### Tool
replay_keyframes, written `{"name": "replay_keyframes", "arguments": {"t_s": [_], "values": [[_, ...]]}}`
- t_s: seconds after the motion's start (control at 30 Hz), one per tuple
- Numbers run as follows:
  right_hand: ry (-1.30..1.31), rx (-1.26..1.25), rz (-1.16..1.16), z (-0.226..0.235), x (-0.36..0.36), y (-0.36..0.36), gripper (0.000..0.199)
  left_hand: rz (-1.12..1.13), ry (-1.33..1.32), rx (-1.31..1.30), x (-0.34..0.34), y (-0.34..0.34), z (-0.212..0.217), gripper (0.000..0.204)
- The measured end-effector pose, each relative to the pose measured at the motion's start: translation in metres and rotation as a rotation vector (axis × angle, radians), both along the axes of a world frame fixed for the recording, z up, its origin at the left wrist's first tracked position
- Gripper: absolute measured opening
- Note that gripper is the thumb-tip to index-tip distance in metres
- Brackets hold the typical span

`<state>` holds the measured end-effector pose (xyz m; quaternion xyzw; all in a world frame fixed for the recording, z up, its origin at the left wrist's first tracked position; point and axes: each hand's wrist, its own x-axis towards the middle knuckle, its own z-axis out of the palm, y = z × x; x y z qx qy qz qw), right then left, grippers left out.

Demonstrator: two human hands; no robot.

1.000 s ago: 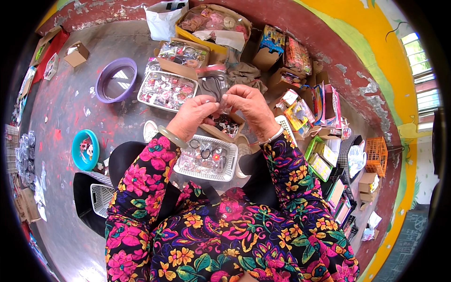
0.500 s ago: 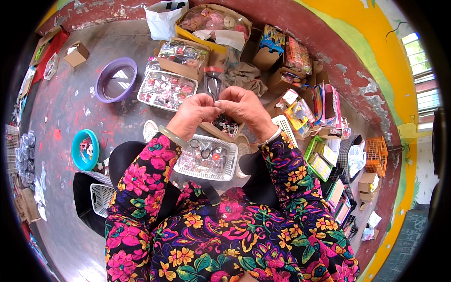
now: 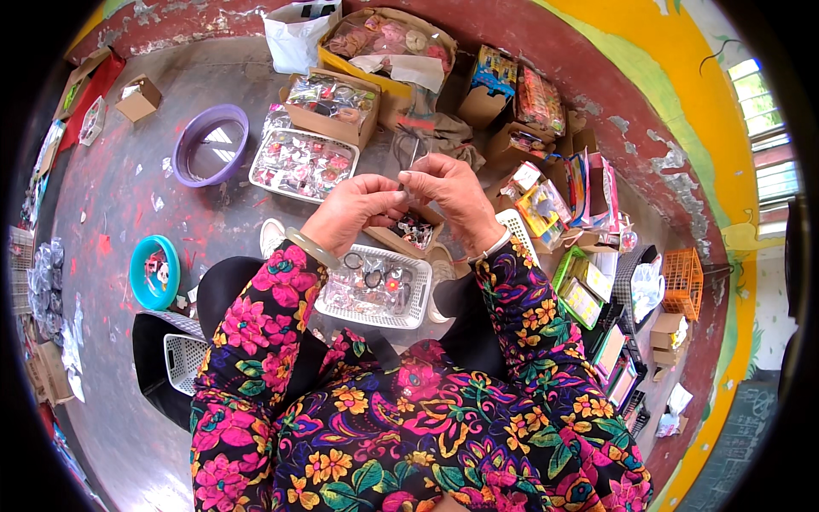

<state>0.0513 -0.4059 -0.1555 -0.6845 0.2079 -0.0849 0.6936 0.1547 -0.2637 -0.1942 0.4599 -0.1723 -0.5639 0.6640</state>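
Observation:
Both hands meet in front of me above the baskets. My right hand (image 3: 450, 194) pinches the lower edge of a small clear plastic bag (image 3: 408, 152), with dark loops that look like hair ties inside it. Beside it, my left hand (image 3: 358, 209) is closed, thumb against fingers, at the bag's lower left edge; its fingertips partly hide what they pinch. Beneath my hands stands a white basket (image 3: 418, 294) of bagged hair accessories, with loose black hair ties (image 3: 372, 278) on top. Past it, partly covered by my hands, is a cardboard box (image 3: 409, 243) of small dark items.
Farther off stand a white basket (image 3: 256, 182) of packaged accessories, an open carton (image 3: 365, 125) and a large carton (image 3: 388, 96). A purple basin (image 3: 181, 162) and a teal basin (image 3: 143, 294) sit on the left floor. Green (image 3: 563, 286) and orange (image 3: 682, 282) baskets stand at right.
The bag has tilted and shifted slightly to the right, and its reddish top end has turned away. My right fingers have risen a little while the left fingers have loosened slightly from them.

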Motion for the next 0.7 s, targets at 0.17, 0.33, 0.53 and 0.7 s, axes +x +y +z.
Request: {"name": "replay_keyframes", "arguments": {"t_s": [0.17,0.33,0.53,0.7], "values": [[0.022,0.004,0.032,-0.004,-0.001,0.000,0.016,0.030,-0.022,-0.055,0.002,-0.002,-0.005,0.010],[0.000,0.075,0.008,-0.004,0.000,0.001,0.015,0.015,0.064,-0.086,0.003,-0.001,-0.008,0.008],[-0.012,0.059,0.004,-0.001,-0.001,0.002,0.012,0.062,0.039,-0.056,0.002,0.002,0.001,0.016],[0.050,0.047,0.116,0.006,-0.003,0.004,0.011,0.140,0.037,-0.134,0.009,0.002,0.008,0.026]]}}
